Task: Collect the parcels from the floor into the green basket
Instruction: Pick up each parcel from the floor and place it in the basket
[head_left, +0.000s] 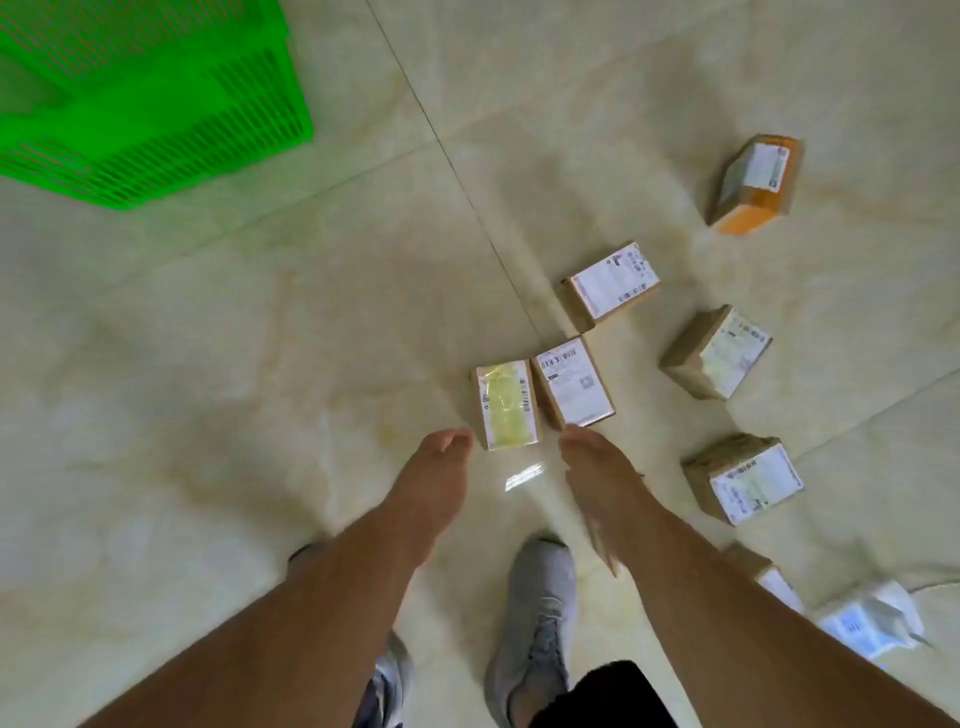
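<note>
Several cardboard parcels with white labels lie on the tiled floor. A parcel with yellowish tape (506, 404) and a white-labelled parcel (573, 383) lie side by side straight ahead. My left hand (435, 478) hangs just left of the taped parcel, empty, fingers loosely curled. My right hand (597, 473) reaches down with its fingertips at the near edge of the white-labelled parcel, holding nothing. The green basket (150, 104) stands on the floor at the far left, well away from both hands.
More parcels lie to the right: one (612, 286), one (719, 353), one (744, 478) and an orange-sided one (756, 182) farther off. A white plastic mailer (867, 623) lies at the lower right. My grey shoes (537, 623) stand on the floor below.
</note>
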